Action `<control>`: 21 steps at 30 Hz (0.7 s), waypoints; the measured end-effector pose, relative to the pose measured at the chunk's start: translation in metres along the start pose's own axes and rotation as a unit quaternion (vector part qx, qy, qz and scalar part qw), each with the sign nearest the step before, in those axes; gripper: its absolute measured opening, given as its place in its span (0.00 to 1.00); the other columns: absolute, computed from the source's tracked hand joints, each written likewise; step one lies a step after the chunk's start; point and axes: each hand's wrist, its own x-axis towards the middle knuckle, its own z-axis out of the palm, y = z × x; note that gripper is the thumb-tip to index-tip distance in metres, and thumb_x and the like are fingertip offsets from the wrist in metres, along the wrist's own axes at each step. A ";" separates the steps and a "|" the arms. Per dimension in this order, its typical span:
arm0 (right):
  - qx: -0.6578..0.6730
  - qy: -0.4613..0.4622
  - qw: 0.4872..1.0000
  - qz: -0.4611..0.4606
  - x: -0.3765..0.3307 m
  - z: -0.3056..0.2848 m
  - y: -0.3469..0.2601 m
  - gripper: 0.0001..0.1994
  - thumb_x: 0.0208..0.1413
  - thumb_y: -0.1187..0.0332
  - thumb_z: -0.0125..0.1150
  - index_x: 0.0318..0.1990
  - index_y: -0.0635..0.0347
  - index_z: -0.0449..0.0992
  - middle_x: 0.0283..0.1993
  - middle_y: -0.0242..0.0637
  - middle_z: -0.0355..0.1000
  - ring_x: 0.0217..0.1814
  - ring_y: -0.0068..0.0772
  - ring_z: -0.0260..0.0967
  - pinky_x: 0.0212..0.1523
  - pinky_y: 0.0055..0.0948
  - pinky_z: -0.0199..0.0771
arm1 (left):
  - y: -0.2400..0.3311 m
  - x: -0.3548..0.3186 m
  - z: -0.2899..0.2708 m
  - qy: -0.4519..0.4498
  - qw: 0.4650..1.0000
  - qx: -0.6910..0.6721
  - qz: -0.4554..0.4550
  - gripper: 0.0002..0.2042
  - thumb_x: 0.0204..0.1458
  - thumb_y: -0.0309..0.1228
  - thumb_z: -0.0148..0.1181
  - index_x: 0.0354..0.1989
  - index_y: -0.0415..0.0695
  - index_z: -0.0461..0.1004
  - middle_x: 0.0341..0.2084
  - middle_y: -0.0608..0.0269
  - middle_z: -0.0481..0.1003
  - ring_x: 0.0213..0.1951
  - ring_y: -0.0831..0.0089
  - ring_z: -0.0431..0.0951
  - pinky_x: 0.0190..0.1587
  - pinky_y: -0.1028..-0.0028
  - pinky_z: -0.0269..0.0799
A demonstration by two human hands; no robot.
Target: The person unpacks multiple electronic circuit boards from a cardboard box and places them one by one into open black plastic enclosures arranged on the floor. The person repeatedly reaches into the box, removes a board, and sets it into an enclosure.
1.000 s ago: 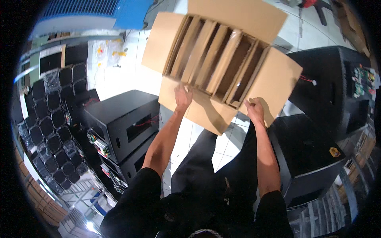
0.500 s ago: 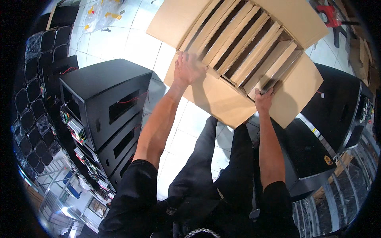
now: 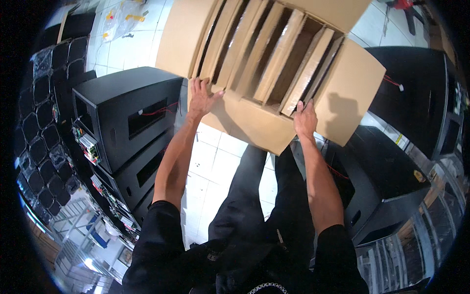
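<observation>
A large open cardboard box with its flaps spread fills the top of the view. Several upright cardboard dividers stand in rows inside it. My left hand lies flat with fingers spread on the near left corner of the box, by the leftmost divider. My right hand grips the near rim of the box at the end of a divider, fingers curled over the edge. The box's near flap hangs down toward my legs.
A black speaker cabinet with red wires in its cutout stands on stacked ones to my left. More black cabinets stand to my right. White tiled floor shows below the box. Dark foam trays line the far left.
The box has come closer and lower in view. My left hand has slid from the box's near flap to its left corner; my right hand stays on the near rim.
</observation>
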 end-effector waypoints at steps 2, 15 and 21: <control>0.010 -0.021 1.000 -0.001 -0.011 0.011 0.011 0.24 0.59 0.58 0.48 0.54 0.72 0.65 0.40 0.64 0.72 0.43 0.64 0.71 0.46 0.51 0.70 | -0.015 -0.018 0.002 0.002 1.000 -0.005 0.008 0.42 0.47 0.58 0.59 0.59 0.36 0.56 0.57 0.37 0.53 0.63 0.39 0.46 0.66 0.48 0.42; 0.022 0.019 0.999 -0.016 -0.096 -0.016 0.021 0.11 0.55 0.67 0.49 0.32 0.68 0.71 0.30 0.63 0.71 0.35 0.64 0.71 0.37 0.55 0.68 | -0.038 -0.086 0.007 -0.004 1.000 -0.022 -0.019 0.41 0.43 0.55 0.63 0.58 0.37 0.58 0.57 0.36 0.54 0.64 0.38 0.46 0.66 0.47 0.42; -0.058 0.121 0.990 -0.045 -0.119 -0.023 0.001 0.22 0.55 0.59 0.54 0.47 0.71 0.68 0.42 0.60 0.70 0.47 0.62 0.68 0.47 0.51 0.67 | 0.022 -0.093 0.009 0.135 0.987 -0.061 -0.063 0.38 0.43 0.50 0.64 0.56 0.35 0.59 0.59 0.29 0.52 0.63 0.36 0.48 0.65 0.44 0.42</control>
